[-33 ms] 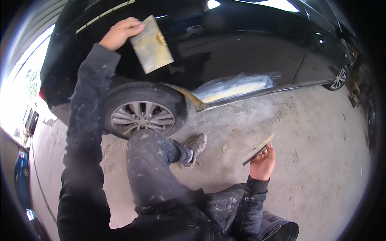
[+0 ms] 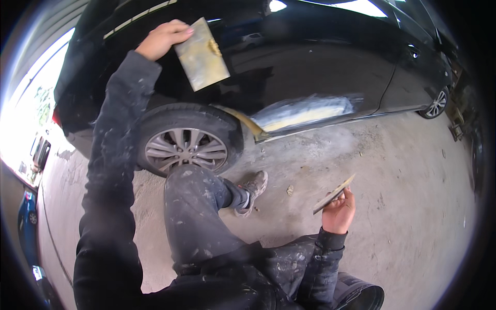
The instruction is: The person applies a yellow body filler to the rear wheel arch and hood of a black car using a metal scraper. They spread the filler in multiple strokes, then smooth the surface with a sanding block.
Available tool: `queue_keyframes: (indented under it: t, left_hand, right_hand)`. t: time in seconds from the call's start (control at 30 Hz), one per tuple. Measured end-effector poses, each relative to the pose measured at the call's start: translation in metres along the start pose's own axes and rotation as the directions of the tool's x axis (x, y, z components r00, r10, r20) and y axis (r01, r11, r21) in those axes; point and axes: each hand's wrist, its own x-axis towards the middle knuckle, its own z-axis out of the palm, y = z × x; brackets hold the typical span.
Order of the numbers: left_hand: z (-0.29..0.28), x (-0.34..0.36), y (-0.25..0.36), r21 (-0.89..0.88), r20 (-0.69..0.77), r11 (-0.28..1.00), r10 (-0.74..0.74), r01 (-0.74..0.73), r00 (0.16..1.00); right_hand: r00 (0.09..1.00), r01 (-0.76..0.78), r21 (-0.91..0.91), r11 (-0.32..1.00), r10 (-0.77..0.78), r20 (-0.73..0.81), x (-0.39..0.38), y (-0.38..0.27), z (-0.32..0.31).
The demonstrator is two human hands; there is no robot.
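Note:
My left hand (image 2: 163,39) is raised up against the side of a black car (image 2: 320,62) and grips a flat rectangular yellowish board (image 2: 201,54) with a small dab of paste on it. Low on my right, my right hand (image 2: 338,212) holds a thin flat spreader (image 2: 333,195), seen edge-on above the concrete floor. A pale yellow-and-white patch of filler (image 2: 305,112) runs along the car's lower panel just behind the wheel (image 2: 186,150). Neither hand touches the patch.
My bent leg in spattered trousers and a dusty shoe (image 2: 253,187) stretch toward the wheel. A dark round bucket rim (image 2: 361,297) sits under my right elbow. The dusty concrete floor (image 2: 403,206) spreads to the right. The car's other wheel (image 2: 436,103) shows far right.

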Motion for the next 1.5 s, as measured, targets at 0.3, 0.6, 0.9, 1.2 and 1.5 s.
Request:
queue_keyframes:
  t: [0.3,0.6,0.9,1.2,1.5]
  left_hand:
    - [0.010,0.006,-0.011,-0.114,-0.044,0.992,-0.052,0.047,0.998]
    - [0.038,-0.040,0.033,-0.654,-0.396,0.745,-0.194,-0.128,0.898]
    - [0.238,-0.150,0.178,-0.971,0.237,-0.033,-0.269,0.237,0.934]
    - [0.255,-0.116,0.193,-0.970,0.233,0.077,0.002,0.232,0.972]
    - [0.254,-0.085,0.166,-0.997,0.049,0.045,-0.198,0.059,0.979]
  right_hand:
    - [0.980,-0.055,0.177,0.983,0.019,0.199,-0.033,0.012,-0.031]
    - [0.963,0.265,-0.023,0.964,-0.264,0.048,-0.066,0.020,0.000]
    - [0.875,0.458,-0.072,0.886,-0.434,0.214,-0.103,0.018,0.079]
    - [0.805,0.587,-0.327,0.741,-0.491,0.333,-0.103,0.048,0.123]
    - [0.677,0.689,-0.505,0.521,-0.712,0.188,-0.071,0.018,0.106]
